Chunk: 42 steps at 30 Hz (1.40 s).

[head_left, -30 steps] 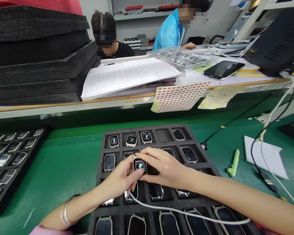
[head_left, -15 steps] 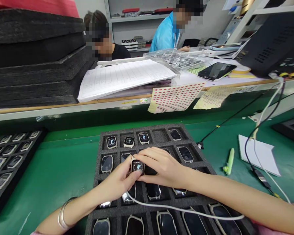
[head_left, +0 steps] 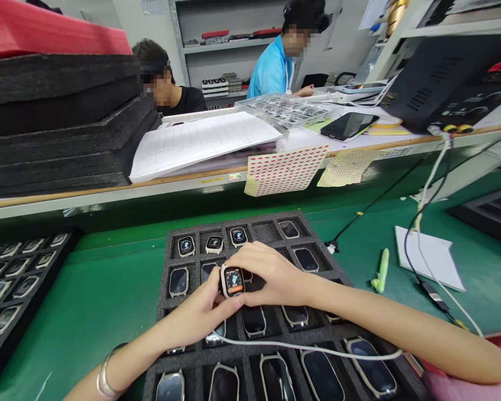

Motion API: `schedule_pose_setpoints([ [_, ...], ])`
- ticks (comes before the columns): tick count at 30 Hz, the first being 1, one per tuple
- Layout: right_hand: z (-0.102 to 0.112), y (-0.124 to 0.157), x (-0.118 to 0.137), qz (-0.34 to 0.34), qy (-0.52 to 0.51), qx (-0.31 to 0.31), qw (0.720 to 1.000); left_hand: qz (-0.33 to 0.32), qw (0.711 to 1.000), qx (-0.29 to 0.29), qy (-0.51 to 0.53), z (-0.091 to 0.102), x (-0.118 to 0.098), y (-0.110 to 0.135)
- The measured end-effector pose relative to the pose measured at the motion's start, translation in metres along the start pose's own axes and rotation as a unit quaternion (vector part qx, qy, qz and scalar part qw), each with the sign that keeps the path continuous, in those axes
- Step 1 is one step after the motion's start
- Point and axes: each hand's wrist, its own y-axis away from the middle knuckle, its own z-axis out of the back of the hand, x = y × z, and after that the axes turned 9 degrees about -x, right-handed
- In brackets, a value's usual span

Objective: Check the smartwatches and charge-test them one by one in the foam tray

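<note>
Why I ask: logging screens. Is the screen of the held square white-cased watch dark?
No, the square white-cased watch shows a lit, orange-banded display.

Bare green bench (head_left: 108, 289) between my foam tray (head_left: 217, 223) and the left tray (head_left: 42, 292) is open for a pass. White cable (head_left: 317, 351) lies across my tray's near rows. Right side is cluttered: pen (head_left: 381, 270), paper (head_left: 430, 256), trailing cables (head_left: 432, 289).
</note>
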Motion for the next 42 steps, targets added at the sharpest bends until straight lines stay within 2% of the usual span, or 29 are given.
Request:
schedule_pose_setpoints([
  [2, 0.015, -0.001, -0.016, -0.049, -0.008, -0.026, 0.998, 0.037, 0.999, 0.018, 0.025, -0.002, 0.003, 0.002],
  [4, 0.032, 0.0, -0.036, -0.115, 0.05, -0.04, 0.991, 0.058, 0.998, 0.024, 0.028, -0.003, 0.003, 0.003],
  [6, 0.047, 0.005, -0.055, -0.155, 0.115, -0.011, 0.981, 0.066, 0.998, 0.022, 0.003, -0.004, -0.002, 0.003],
  [9, 0.065, 0.01, -0.067, -0.158, 0.134, 0.041, 0.977, 0.072, 0.995, 0.051, -0.04, -0.007, -0.019, 0.004],
  [11, 0.077, 0.011, -0.064, -0.15, 0.142, 0.098, 0.973, 0.07, 0.993, 0.089, -0.025, -0.013, -0.033, 0.003],
  [13, 0.09, 0.01, -0.062, -0.152, 0.164, 0.153, 0.963, 0.071, 0.99, 0.119, 0.037, -0.023, -0.046, -0.001],
  [16, 0.107, 0.011, -0.065, -0.176, 0.195, 0.201, 0.944, 0.094, 0.983, 0.101, 0.121, -0.042, -0.052, -0.013],
  [18, 0.113, 0.015, -0.071, -0.189, 0.198, 0.219, 0.936, 0.11, 0.983, 0.072, 0.13, -0.049, -0.047, -0.023],
  [21, 0.112, 0.023, -0.079, -0.194, 0.199, 0.226, 0.934, 0.124, 0.985, 0.06, 0.108, -0.05, -0.034, -0.034],
  [24, 0.106, 0.027, -0.079, -0.196, 0.208, 0.207, 0.936, 0.12, 0.986, 0.059, 0.1, -0.044, -0.023, -0.036],
  [27, 0.104, 0.028, -0.079, -0.195, 0.212, 0.177, 0.941, 0.107, 0.986, 0.061, 0.112, -0.041, -0.02, -0.033],
  [30, 0.112, 0.029, -0.077, -0.194, 0.205, 0.138, 0.949, 0.096, 0.985, 0.065, 0.13, -0.04, -0.02, -0.031],
  [34, 0.118, 0.028, -0.059, -0.189, 0.169, 0.075, 0.964, 0.087, 0.983, 0.067, 0.147, -0.04, -0.015, -0.034],
  [37, 0.1, 0.025, -0.029, -0.165, 0.042, 0.001, 0.985, 0.085, 0.981, 0.071, 0.16, -0.038, -0.011, -0.036],
  [39, 0.08, 0.024, -0.009, -0.148, -0.008, 0.014, 0.989, 0.085, 0.979, 0.076, 0.168, -0.037, -0.009, -0.037],
  [42, 0.053, 0.023, 0.009, -0.142, 0.013, 0.056, 0.988, 0.083, 0.979, 0.074, 0.172, -0.035, -0.008, -0.036],
])
